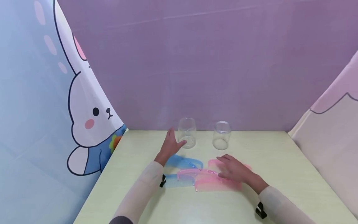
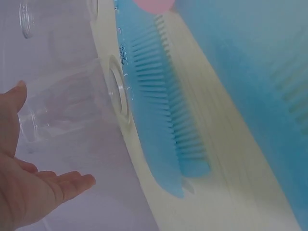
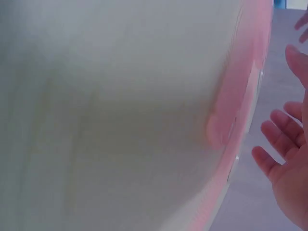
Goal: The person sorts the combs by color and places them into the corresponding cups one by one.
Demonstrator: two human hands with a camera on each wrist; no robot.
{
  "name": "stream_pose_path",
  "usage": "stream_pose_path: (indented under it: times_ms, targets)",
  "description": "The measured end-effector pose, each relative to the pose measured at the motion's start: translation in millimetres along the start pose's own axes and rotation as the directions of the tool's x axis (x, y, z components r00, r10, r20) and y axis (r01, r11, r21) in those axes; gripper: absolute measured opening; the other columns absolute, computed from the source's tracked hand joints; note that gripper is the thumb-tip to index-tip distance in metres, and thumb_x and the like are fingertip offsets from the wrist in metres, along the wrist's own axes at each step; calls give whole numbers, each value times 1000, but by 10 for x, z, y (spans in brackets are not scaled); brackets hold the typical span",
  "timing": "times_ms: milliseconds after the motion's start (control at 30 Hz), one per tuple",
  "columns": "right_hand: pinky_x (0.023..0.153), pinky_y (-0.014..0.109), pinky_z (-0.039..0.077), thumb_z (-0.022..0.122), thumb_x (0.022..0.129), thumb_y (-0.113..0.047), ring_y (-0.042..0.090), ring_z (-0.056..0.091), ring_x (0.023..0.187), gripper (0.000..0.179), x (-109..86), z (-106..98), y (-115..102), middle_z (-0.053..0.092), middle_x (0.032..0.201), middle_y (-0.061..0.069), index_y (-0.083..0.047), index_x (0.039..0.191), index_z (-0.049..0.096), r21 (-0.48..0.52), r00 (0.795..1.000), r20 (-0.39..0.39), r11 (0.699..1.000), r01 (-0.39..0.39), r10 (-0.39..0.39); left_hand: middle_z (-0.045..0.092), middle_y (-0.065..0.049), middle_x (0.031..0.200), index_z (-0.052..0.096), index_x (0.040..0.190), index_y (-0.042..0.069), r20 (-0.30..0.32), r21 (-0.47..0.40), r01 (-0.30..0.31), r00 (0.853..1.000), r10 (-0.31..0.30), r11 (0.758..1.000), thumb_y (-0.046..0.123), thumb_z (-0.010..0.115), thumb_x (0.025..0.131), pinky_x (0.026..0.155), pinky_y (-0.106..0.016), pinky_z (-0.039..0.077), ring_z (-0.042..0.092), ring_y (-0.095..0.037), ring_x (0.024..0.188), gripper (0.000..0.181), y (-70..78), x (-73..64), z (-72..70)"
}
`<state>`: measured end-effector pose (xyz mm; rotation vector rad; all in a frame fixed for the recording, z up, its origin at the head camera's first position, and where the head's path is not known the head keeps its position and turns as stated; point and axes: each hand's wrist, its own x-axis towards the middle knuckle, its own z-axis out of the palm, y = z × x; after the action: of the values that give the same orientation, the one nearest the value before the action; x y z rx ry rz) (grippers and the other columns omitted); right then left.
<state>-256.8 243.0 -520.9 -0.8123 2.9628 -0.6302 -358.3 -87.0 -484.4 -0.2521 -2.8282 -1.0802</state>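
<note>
At the back of the table stand two clear plastic cups, a left cup (image 1: 186,126) and a right cup (image 1: 222,138). My left hand (image 1: 169,145) reaches up beside the left cup, thumb and fingers spread; in the left wrist view the cup (image 2: 72,98) lies between thumb and fingers, which are not closed around it. Nearer to me, blue combs (image 1: 179,161) lie on the left and pink combs (image 1: 207,185) on the right, partly overlapping in the middle. Above the pink combs hovers my right hand (image 1: 234,168), fingers loosely extended and holding nothing; a pink comb (image 3: 236,91) shows beside it.
The pale table (image 1: 279,161) meets a purple backdrop (image 1: 195,62) just behind the cups. A blue cloth with a rabbit print (image 1: 86,102) hangs at the left, and a pink and cream cloth (image 1: 330,140) hangs at the right. Black straps sit on both wrists.
</note>
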Motion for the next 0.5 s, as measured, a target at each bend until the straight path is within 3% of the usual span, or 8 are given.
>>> stream_pose_path:
  times_ms: [233, 500]
  targets:
    - [99, 51, 54, 80, 86, -40, 29, 61, 118, 70, 8, 89, -108, 63, 130, 9, -2, 140, 58, 27, 998, -1, 998, 61, -61, 23, -19, 167, 15, 163, 5, -15, -61, 46, 999, -47, 997, 49, 75, 90, 118, -55, 38, 36, -40, 150, 104, 24, 113, 34]
    - [100, 45, 54, 82, 84, -31, 23, 59, 118, 57, 19, 200, -161, 65, 130, 4, -6, 132, 65, 14, 997, 21, 997, 78, -79, 23, -22, 165, 14, 161, 1, -44, -119, 62, 997, -68, 991, 48, 77, 88, 120, -53, 37, 34, -40, 150, 107, 97, 238, 159]
